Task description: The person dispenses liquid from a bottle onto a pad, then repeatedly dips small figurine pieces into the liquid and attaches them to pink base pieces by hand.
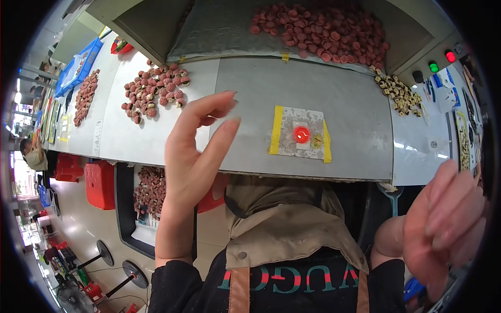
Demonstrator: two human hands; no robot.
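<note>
My left hand [190,148] is raised over the table's front edge, its bent fingers apart from the thumb and nothing between them. Off to the right, my right hand [443,229] is up close and slightly blurred. Its fingers curl inward, and whatever they may hold is hidden. Between the hands, a glowing red dome [301,134] sits on a grey patterned patch [290,117] edged with yellow tape. Pink textured balls with cream parts [156,88] lie in a loose pile beyond my left hand. Small black-and-cream round pieces [399,95] are heaped at the far right.
A grey metal housing [138,26] frames a heap of pink round caps [323,36] at the back. Its right side carries red and green lamps [433,67]. A black bin [125,208] with pink pieces stands below the table's left. Farther left is a blue tray [78,68].
</note>
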